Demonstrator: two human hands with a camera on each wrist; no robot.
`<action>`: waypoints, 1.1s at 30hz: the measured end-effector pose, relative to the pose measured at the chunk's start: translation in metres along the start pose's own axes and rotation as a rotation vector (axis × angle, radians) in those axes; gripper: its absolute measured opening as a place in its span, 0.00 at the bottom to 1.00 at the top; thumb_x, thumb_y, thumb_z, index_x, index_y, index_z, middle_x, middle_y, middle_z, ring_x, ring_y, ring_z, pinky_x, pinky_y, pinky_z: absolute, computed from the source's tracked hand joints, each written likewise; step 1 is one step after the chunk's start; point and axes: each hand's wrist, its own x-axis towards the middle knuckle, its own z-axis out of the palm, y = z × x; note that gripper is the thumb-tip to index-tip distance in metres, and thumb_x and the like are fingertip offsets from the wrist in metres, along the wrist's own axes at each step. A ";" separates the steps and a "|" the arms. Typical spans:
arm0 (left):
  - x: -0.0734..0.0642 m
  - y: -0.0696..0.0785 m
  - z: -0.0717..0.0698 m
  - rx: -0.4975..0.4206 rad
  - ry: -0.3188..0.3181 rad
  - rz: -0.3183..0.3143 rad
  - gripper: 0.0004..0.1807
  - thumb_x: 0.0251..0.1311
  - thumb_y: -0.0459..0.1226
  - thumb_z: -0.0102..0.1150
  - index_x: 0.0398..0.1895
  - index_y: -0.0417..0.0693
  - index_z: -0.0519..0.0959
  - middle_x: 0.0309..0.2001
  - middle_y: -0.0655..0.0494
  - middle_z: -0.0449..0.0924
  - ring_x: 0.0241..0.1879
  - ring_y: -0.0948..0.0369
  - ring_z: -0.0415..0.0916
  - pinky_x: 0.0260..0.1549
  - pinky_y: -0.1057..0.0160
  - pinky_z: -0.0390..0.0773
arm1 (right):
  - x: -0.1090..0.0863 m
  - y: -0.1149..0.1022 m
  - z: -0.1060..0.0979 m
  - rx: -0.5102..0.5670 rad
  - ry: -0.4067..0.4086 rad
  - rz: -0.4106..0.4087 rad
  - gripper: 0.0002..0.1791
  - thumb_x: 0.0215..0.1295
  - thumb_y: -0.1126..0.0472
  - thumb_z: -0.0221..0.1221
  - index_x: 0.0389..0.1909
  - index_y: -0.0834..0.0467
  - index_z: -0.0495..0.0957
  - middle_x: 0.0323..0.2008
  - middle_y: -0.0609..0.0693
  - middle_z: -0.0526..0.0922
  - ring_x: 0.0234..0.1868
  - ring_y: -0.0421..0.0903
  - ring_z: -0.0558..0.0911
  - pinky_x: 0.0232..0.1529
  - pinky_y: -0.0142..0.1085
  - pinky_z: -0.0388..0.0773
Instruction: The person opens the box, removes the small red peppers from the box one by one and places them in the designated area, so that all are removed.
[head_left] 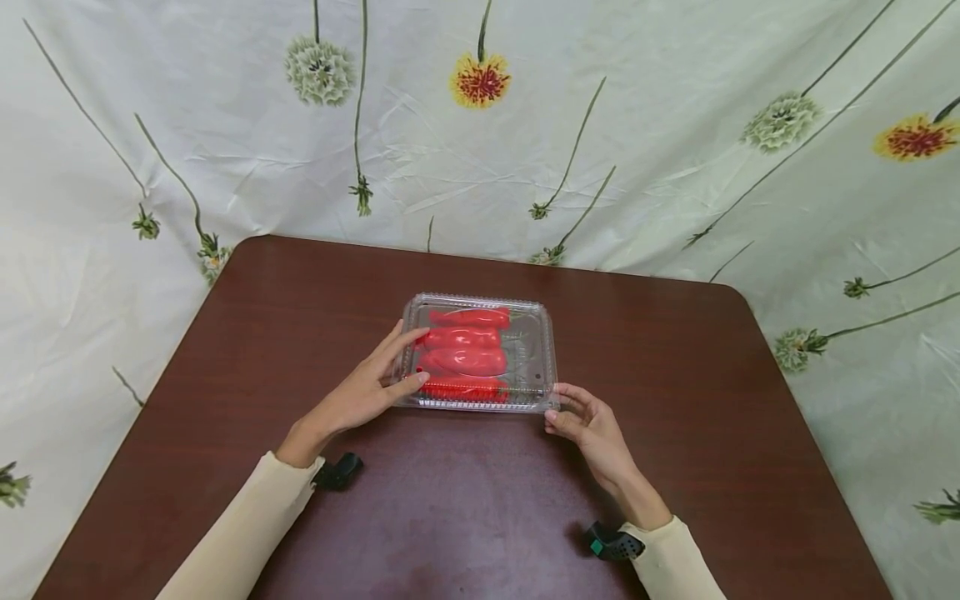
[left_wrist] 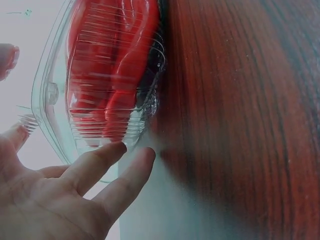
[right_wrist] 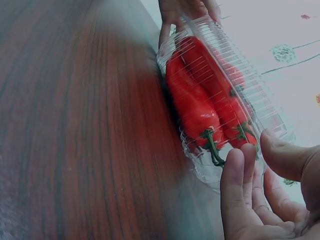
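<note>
A clear plastic clamshell box [head_left: 529, 350] lies on the table with its lid down, holding several red peppers [head_left: 467, 361] with green stems. At its left end is my left hand [head_left: 367, 387]. The thumb and a finger lie over the lid, and other fairly straight fingers [left_wrist: 131, 182] are against or close to the end wall. My right hand [head_left: 596, 433] pinches the rim at the near right corner. In the right wrist view, the thumb [right_wrist: 287, 154] is at the lid edge, with fingers below. The peppers' undersides are hidden.
The dark red-brown wooden table [head_left: 480, 500] extends around the box. A white cloth [head_left: 420, 142] with printed flowers hangs behind the table and along its sides. Each wrist wears a small black device, such as the left one [head_left: 339, 472].
</note>
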 end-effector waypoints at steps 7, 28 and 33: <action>0.000 -0.001 0.000 0.006 -0.005 0.000 0.40 0.66 0.47 0.61 0.79 0.62 0.55 0.81 0.45 0.31 0.76 0.36 0.47 0.60 0.39 0.72 | -0.002 -0.001 0.001 0.013 0.004 0.007 0.26 0.64 0.76 0.59 0.63 0.73 0.67 0.41 0.48 0.82 0.32 0.40 0.85 0.43 0.36 0.85; 0.000 -0.002 0.001 0.011 -0.003 0.000 0.40 0.66 0.48 0.61 0.78 0.63 0.55 0.81 0.45 0.30 0.75 0.36 0.51 0.60 0.39 0.72 | -0.006 0.003 0.015 -0.031 0.128 -0.085 0.23 0.61 0.78 0.61 0.58 0.73 0.71 0.38 0.47 0.84 0.33 0.37 0.85 0.40 0.31 0.83; 0.000 -0.002 0.000 0.017 -0.001 0.003 0.40 0.66 0.48 0.61 0.78 0.63 0.55 0.81 0.45 0.31 0.75 0.36 0.52 0.60 0.39 0.72 | -0.004 0.003 0.014 -0.075 0.135 -0.103 0.21 0.61 0.79 0.61 0.56 0.75 0.72 0.37 0.54 0.85 0.32 0.38 0.85 0.39 0.31 0.83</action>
